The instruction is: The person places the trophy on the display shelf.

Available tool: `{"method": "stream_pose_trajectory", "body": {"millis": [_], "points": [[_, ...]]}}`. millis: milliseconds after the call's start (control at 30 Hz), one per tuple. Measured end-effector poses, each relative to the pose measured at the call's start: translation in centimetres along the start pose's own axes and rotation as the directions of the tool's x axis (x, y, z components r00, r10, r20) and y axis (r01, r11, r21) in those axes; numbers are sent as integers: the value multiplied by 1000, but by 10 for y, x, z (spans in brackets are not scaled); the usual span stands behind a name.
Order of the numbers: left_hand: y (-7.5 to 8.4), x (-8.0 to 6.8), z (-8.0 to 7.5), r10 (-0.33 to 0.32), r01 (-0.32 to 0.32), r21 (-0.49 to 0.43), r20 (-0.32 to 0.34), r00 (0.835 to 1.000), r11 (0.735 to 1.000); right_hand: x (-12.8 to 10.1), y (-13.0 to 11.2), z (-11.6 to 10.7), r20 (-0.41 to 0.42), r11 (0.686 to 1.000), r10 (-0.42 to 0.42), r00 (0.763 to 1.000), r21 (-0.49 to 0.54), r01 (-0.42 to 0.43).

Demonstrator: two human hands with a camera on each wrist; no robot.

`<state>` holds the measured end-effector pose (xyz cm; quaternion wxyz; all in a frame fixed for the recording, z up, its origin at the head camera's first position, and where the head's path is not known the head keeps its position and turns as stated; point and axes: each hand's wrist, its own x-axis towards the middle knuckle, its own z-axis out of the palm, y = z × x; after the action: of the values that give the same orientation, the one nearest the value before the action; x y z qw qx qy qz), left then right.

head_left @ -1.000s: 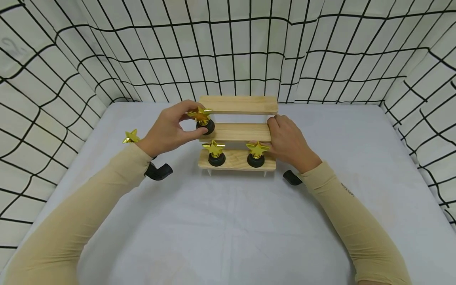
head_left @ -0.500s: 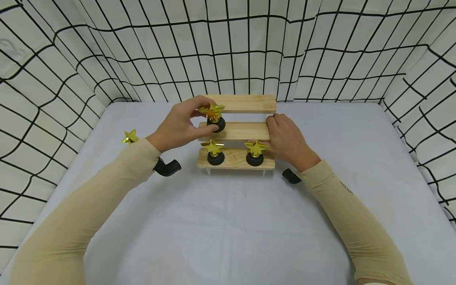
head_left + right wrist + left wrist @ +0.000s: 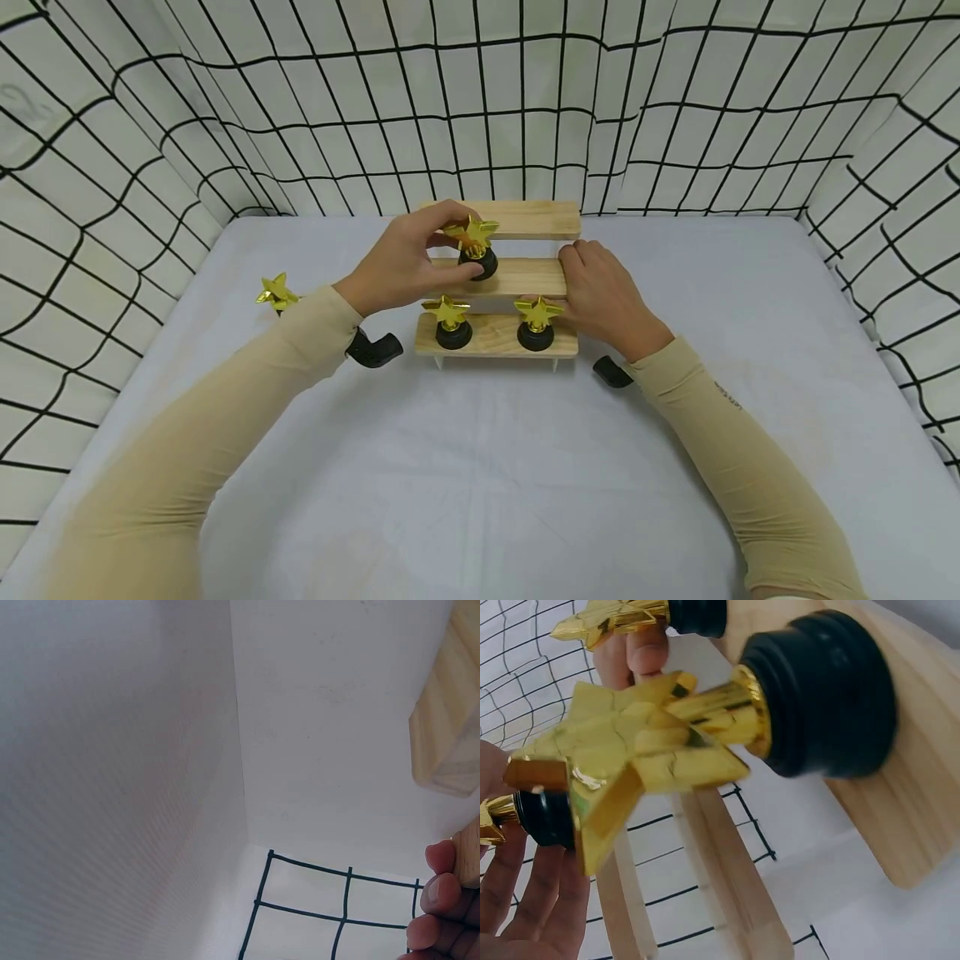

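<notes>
Wooden three-step shelf: four star trophies; left hand pinches one trophy on the middle step; right hand, fingers straight, presses the shelf's right edge.

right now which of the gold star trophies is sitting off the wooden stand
The star trophy on the table at far left, beside the left sleeve. Two others stand on the bottom step, and the left hand holds one at the middle step.

Likely staged recording booth: grid-patterned cloth walls enclosing white-covered table.
</notes>
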<state>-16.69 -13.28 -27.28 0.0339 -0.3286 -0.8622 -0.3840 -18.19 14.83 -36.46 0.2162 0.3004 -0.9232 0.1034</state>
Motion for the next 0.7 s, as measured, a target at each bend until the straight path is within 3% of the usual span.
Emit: {"method": "stream_pose_trajectory", "body": {"millis": [267,700], "points": [[7,8,10,-11,12,-29,27,1000,999,-1,0,-1,5,1000,4,1000,11,-4],[17,20,19,12,-13,12,80,997,1000,1,0,-2,34,1000,-3,999,3,3]]}}
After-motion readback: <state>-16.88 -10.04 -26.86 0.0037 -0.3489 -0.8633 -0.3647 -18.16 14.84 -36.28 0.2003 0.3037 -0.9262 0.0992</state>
